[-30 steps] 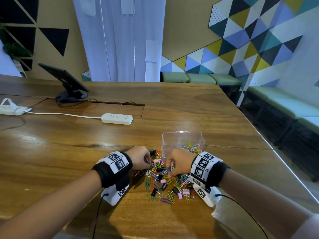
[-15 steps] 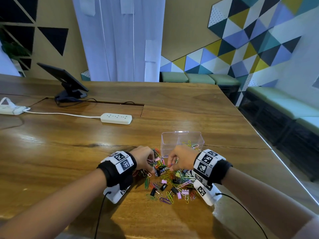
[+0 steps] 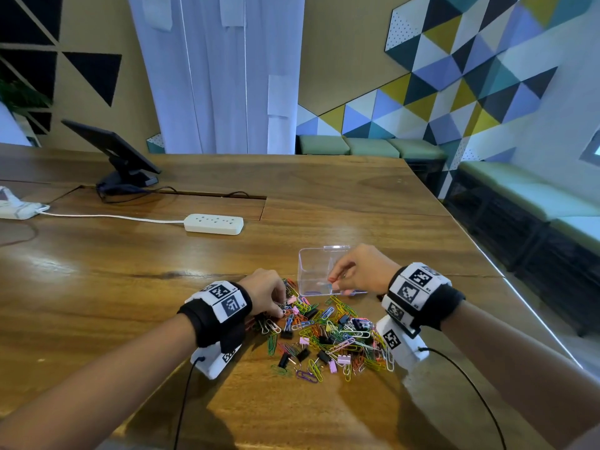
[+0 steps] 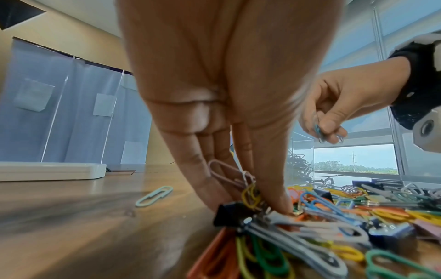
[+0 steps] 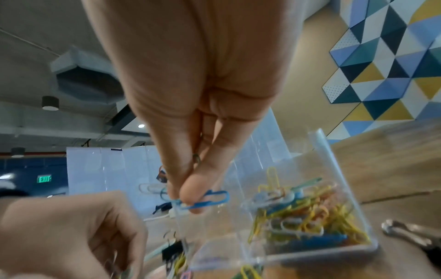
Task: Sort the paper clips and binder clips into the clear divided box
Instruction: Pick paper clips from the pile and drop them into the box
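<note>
A heap of coloured paper clips and black and pink binder clips (image 3: 324, 332) lies on the wooden table. Behind it stands the clear divided box (image 3: 316, 264); its right compartment (image 5: 298, 213) holds several paper clips. My right hand (image 3: 334, 284) hovers over the box, pinching a blue paper clip (image 5: 214, 200) and other clips between thumb and fingers. At the heap's left edge my left hand (image 3: 281, 308) points fingers down and pinches a small bunch of paper clips (image 4: 245, 188), with a black binder clip (image 4: 229, 213) just below its fingertips.
A white power strip (image 3: 213, 224) lies behind and to the left, its cord running to a second white block (image 3: 16, 207). A tablet on a stand (image 3: 113, 151) is at the far left. The table's right edge (image 3: 519, 293) runs near my right arm.
My right hand has risen from the heap and moved back over the box, carrying clips. My left hand has stayed at the heap's left edge, gathering clips.
</note>
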Demonstrator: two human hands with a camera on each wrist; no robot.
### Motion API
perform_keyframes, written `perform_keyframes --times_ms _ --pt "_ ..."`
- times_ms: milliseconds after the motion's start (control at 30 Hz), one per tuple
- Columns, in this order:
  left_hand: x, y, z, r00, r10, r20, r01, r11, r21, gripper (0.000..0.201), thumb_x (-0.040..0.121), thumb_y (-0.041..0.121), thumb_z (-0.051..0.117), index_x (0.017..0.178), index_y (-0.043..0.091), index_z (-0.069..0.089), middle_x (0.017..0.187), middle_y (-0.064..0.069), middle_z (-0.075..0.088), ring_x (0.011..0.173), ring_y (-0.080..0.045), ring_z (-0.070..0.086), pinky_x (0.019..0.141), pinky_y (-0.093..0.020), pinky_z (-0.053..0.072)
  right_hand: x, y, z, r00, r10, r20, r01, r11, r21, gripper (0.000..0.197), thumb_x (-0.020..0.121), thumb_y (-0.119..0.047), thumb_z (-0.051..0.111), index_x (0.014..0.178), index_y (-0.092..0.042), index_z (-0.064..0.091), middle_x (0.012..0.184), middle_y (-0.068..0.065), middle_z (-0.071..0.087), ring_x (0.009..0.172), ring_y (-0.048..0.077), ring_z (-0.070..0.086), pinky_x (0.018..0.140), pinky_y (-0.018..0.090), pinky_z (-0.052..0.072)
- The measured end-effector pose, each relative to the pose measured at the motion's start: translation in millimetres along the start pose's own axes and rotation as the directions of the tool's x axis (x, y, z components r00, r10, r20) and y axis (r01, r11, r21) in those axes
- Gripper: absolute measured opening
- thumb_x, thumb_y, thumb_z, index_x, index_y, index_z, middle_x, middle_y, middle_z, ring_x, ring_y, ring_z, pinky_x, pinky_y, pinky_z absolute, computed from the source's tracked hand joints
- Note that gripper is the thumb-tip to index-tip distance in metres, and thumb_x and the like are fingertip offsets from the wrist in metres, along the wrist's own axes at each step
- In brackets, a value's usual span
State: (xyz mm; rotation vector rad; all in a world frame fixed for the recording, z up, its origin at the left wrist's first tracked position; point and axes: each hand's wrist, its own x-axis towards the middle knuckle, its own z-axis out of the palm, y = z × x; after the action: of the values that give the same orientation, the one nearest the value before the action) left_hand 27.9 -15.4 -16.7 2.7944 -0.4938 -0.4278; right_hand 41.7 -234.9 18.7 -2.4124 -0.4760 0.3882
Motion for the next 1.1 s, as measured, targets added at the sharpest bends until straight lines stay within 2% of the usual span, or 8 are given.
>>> perform_keyframes --times_ms 267,400,533,700,800,867,967,1100 --pt "1.0 -1.4 -3.6 0.999 -0.01 -0.034 0.009 0.999 -0.053 0.02 0.073 0.02 0.078 0.09 0.01 0.073 0.093 -0.004 0.072 0.073 -0.007 0.057 0.059 -0.011 0.039 -4.5 4.1 -52.2 0.966 -0.012 -0.259 0.066 0.977 0.201 0.011 0.074 -0.01 0.074 0.082 -0.017 0.07 0.084 0.006 0.073 0.065 0.008 0.069 0.063 0.013 0.054" --pt "1.7 2.5 -11.6 0.996 0.009 -0.084 -0.014 0.998 -0.059 0.019 0.073 0.021 0.078 0.088 0.01 0.073 0.091 -0.003 0.072 0.069 -0.005 0.055 0.055 -0.006 0.034 -0.3 10.8 -49.9 0.942 0.01 -0.334 0.011 0.998 0.061 0.009 0.076 -0.013 0.074 0.083 -0.018 0.072 0.079 0.0 0.072 0.069 0.006 0.069 0.069 0.011 0.052" --pt "3.0 9.6 -21.8 0.991 0.029 -0.13 -0.038 0.997 -0.069 0.021 0.071 0.02 0.08 0.088 0.008 0.073 0.089 -0.006 0.073 0.07 -0.007 0.057 0.055 -0.006 0.038 8.2 16.7 -36.0 0.947 0.005 -0.321 -0.063 0.983 -0.17 0.013 0.081 -0.014 0.07 0.094 -0.015 0.073 0.095 -0.002 0.072 0.088 0.009 0.066 0.08 0.015 0.048" --pt "5.8 18.8 -28.4 0.979 0.055 -0.196 -0.066 0.996 -0.054 0.022 0.072 0.02 0.08 0.088 0.007 0.073 0.089 -0.007 0.073 0.073 -0.01 0.058 0.061 -0.011 0.042 12.6 16.6 -20.3 0.97 -0.023 -0.243 -0.058 0.945 -0.321 0.019 0.088 -0.008 0.06 0.101 -0.014 0.071 0.105 0.0 0.071 0.084 0.004 0.063 0.078 0.011 0.047" --pt "6.8 26.3 -30.7 0.971 0.083 -0.226 -0.099 0.993 -0.06 0.021 0.071 0.021 0.08 0.087 0.008 0.072 0.089 -0.005 0.072 0.077 -0.013 0.061 0.071 -0.019 0.045 9.1 13.0 -16.3 0.98 -0.068 -0.185 -0.002 0.934 -0.358 0.028 0.091 -0.003 0.048 0.108 -0.013 0.069 0.108 0.001 0.068 0.058 -0.004 0.052 0.06 0.002 0.044" --pt "7.5 30.0 -31.4 0.964 0.103 -0.245 -0.121 0.991 -0.061 0.021 0.071 0.022 0.079 0.086 0.009 0.072 0.09 -0.005 0.071 0.082 -0.015 0.063 0.074 -0.021 0.046 5.8 11.3 -17.7 0.983 -0.088 -0.16 0.028 0.939 -0.343 0.032 0.091 -0.002 0.047 0.112 -0.014 0.067 0.105 -0.003 0.065 0.055 -0.005 0.049 0.052 0.001 0.041" --pt "9.5 33.4 -32.1 0.956 0.117 -0.27 -0.138 0.989 -0.062 0.021 0.073 0.022 0.078 0.086 0.008 0.071 0.09 -0.005 0.07 0.084 -0.016 0.063 0.077 -0.026 0.049 0.5 12.8 -23.1 0.981 -0.113 -0.156 0.065 0.957 -0.281 0.03 0.088 -0.002 0.051 0.108 -0.016 0.067 0.097 -0.011 0.061 0.081 0.005 0.062 0.071 0.008 0.05" --pt "14.5 36.8 -34.0 0.943 0.124 -0.31 -0.155 0.985 -0.08 0.02 0.074 0.024 0.077 0.086 0.009 0.072 0.088 -0.003 0.071 0.081 -0.015 0.063 0.074 -0.025 0.05 -4.2 28.1 -27.8 0.974 -0.069 -0.214 -0.011 0.935 -0.355 0.023 0.084 -0.011 0.056 0.097 -0.025 0.068 0.101 -0.011 0.066 0.092 0.009 0.062 0.085 0.02 0.049"
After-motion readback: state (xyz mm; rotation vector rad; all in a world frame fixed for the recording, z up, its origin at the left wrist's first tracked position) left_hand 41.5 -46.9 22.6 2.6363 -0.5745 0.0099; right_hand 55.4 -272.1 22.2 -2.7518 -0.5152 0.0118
